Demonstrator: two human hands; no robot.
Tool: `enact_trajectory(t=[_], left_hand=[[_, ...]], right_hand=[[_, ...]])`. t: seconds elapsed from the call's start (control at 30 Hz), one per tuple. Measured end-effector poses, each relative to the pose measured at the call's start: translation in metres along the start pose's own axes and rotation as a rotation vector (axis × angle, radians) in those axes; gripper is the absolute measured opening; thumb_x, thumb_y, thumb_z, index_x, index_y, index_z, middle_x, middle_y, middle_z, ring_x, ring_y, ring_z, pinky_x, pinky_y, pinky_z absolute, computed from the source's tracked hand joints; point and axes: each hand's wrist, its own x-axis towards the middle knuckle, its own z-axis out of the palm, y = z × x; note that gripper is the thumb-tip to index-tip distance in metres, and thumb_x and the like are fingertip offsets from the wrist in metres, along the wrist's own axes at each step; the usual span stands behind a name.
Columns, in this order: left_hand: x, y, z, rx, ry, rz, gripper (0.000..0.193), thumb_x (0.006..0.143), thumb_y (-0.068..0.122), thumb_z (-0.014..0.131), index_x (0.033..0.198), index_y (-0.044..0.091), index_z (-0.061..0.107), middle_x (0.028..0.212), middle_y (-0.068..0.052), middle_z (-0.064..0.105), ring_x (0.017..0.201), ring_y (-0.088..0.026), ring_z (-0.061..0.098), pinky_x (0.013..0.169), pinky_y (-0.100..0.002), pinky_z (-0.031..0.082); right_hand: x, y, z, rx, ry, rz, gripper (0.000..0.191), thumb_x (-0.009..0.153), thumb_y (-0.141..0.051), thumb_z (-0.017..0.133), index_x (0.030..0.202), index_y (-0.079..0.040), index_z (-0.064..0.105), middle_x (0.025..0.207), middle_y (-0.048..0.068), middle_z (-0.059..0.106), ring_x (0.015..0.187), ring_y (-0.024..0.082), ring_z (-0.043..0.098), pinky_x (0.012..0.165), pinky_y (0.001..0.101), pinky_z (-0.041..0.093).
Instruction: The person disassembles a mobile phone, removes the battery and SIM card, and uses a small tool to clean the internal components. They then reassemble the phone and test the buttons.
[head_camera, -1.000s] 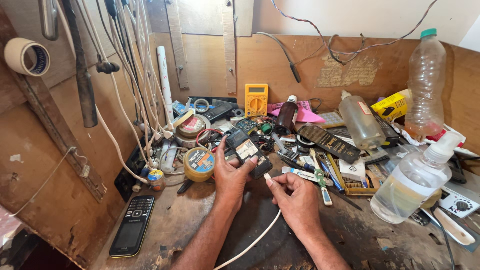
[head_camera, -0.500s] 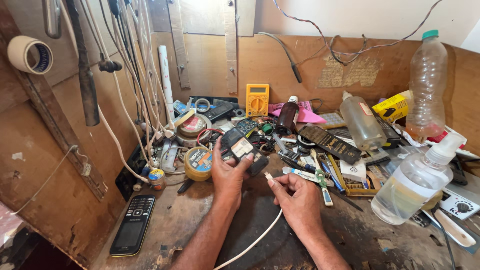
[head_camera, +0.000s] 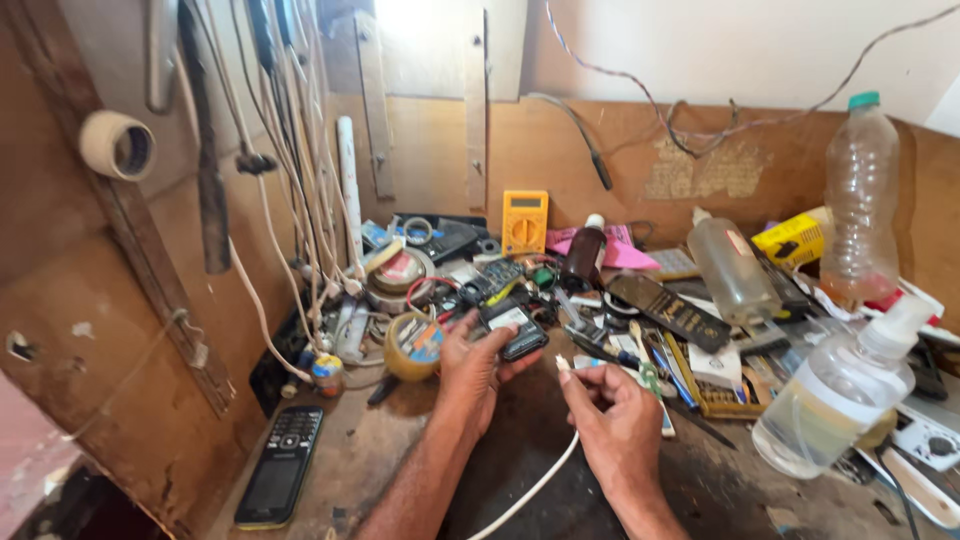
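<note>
A small black phone (head_camera: 512, 332) sits gripped in the left hand (head_camera: 475, 365) above the cluttered wooden workbench (head_camera: 380, 450), fingers curled round its body; the right hand (head_camera: 615, 420), palm down, pinches a white cable's plug (head_camera: 563, 364) just beside it.

Bare bench strip (head_camera: 690, 480) before the hands — tape roll (head_camera: 412, 347) left, spray bottle (head_camera: 835, 400) right.
</note>
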Motion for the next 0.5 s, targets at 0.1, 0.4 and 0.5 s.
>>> enact_trajectory(t=[0.1,0.4,0.5], left_hand=[[0.009,0.003,0.003,-0.006,0.011,-0.112,0.034,0.088,-0.001,0.066,0.119,-0.01,0.057,0.106,-0.018,0.072,0.088,-0.029,0.077,0.073,-0.042,0.069],[0.017,0.004,0.009,-0.041,0.016,-0.276,0.015,0.087,-0.002,0.067,0.1,-0.01,0.067,0.098,-0.019,0.075,0.087,-0.031,0.076,0.074,-0.038,0.069],[0.015,0.004,0.007,-0.048,0.022,-0.303,0.016,0.088,-0.001,0.066,0.101,-0.01,0.067,0.099,-0.019,0.075,0.087,-0.031,0.077,0.073,-0.038,0.069]], right_hand=[[0.001,0.002,0.002,0.018,0.01,0.031,0.019,0.086,-0.016,0.077,0.086,0.003,0.076,0.065,0.002,0.071,0.052,0.006,0.059,0.05,0.0237,0.05],[0.003,0.006,0.002,0.046,0.001,0.055,0.018,0.086,-0.015,0.078,0.086,0.003,0.076,0.066,0.002,0.07,0.054,0.006,0.059,0.05,0.0246,0.052],[0.003,0.005,0.002,0.024,0.001,0.068,0.018,0.085,-0.016,0.078,0.086,0.002,0.077,0.066,0.003,0.072,0.054,0.006,0.06,0.05,0.0244,0.052]])
